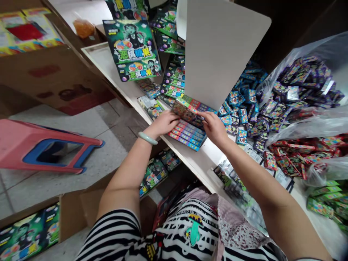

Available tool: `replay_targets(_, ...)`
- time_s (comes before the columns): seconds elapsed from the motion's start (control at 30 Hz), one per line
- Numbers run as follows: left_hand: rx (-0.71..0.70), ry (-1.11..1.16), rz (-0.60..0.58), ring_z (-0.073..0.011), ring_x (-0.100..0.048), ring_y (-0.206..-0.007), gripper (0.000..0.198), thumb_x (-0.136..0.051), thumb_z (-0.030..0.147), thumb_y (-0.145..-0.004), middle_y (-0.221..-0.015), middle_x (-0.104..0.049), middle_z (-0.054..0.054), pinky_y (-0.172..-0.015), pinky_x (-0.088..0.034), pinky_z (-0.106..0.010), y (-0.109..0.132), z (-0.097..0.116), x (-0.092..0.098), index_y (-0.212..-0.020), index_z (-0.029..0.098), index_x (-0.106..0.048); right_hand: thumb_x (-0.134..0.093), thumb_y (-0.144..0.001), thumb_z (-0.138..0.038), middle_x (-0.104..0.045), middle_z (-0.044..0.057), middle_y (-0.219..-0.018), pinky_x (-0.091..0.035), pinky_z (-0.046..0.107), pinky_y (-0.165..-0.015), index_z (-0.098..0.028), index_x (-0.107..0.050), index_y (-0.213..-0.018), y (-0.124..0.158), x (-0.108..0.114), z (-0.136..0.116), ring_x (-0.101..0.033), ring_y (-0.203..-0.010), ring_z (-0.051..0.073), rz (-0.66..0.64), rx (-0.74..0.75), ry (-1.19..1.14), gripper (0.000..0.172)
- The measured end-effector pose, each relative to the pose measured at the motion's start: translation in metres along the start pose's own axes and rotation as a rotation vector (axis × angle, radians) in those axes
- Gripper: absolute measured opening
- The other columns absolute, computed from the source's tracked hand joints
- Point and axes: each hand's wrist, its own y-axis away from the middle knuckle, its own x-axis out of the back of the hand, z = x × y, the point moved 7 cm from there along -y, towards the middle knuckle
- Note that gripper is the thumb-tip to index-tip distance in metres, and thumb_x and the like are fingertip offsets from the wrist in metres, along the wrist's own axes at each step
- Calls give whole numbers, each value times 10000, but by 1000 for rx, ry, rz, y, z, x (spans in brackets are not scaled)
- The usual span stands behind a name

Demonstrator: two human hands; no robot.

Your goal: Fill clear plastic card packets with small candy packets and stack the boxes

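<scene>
you've got a flat, dark printed packet pinched betw both hands, right at the near edge of the white worktable, tilted up a bit over a fanned stack of rainbow-striped packs. left hand has fingers curled onto the packet's left edge, thumb side tucked, closed on it. right hand grips the right edge, fingers bent over the top, closed on it too. pale green bangle sits on your left wrist.

the striped packs lie stepped like stairs directly under the packet, touching the table. just behind, an upright white card display stands open, w/ more colourful packs at its foot. left of that, a row of green-and-purple printed packs runs back along the table, and a big green printed card w/ yellow lettering lies tilted at the far left edge.

right of your hands, a heap of small blue packets spills across the table. further right a clear plastic bag holds purple packets, and below it another clear bag holds red packets. green packs sit at the far right edge.

down on the tiled floor to your left, a red-and-blue plastic stool lies on its side. a cardboard box w/ green cards sits near your left elbow. can't read the packet's print, too blurry.
</scene>
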Motion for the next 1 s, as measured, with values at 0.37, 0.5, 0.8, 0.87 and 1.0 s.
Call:
replay_targets(0.37, 493, 175, 140, -242, -614, -1089, 435, -487, 481, -900, -1149, -695, -90, -1050, -441, -386, 2, -41, 11, -1148, 163, -649, -367, -957, -69, -604, 140, -1343, -444, 407, -1039, -169, -550, -1427, -10, -27, -8, -539, -1148, 265, -193, -24, 220, 514)
replay_targets(0.5, 581, 231, 148, -251, -612, -1100, 428, -516, 477, -884, -1144, -689, -95, -1049, -441, -380, -6, -48, 8, -1135, 156, -649, -349, -961, -81, -611, 148, -1331, -448, 410, -1024, -182, -497, -1476, -6, -30, -13, -547, -1129, 275, -271, -49, 239, 545)
replay_targets(0.8, 696, 530, -7, -286, -625, -1170, 464, -680, 399, -722, -1220, -703, -84, -1056, -467, -401, -9, -73, -13, -1130, 178, -681, -399, -1012, -423, -387, 152, -1596, -212, 636, -1184, -134, -477, -1478, -3, -49, -15, -275, -1484, 394, -376, -116, 198, 554)
replay_targets(0.87, 699, 545, -24, -279, -631, -1177, 456, -669, 392, -730, -1228, -707, -82, -1052, -475, -392, -12, -74, -18, -1136, 184, -685, -391, -1012, -455, -338, 158, -1620, -183, 618, -1203, -108, -432, -1505, -1, -52, -11, -254, -1499, 393, -411, -97, 196, 605)
replay_targets(1.0, 692, 566, -30, -268, -635, -1197, 452, -614, 421, -787, -1248, -707, -82, -1038, -493, -389, -11, -72, -22, -1174, 196, -677, -421, -995, -509, -218, 174, -1659, -121, 567, -1235, -61, -306, -1558, 0, -57, -8, -182, -1532, 380, -462, -61, 218, 728)
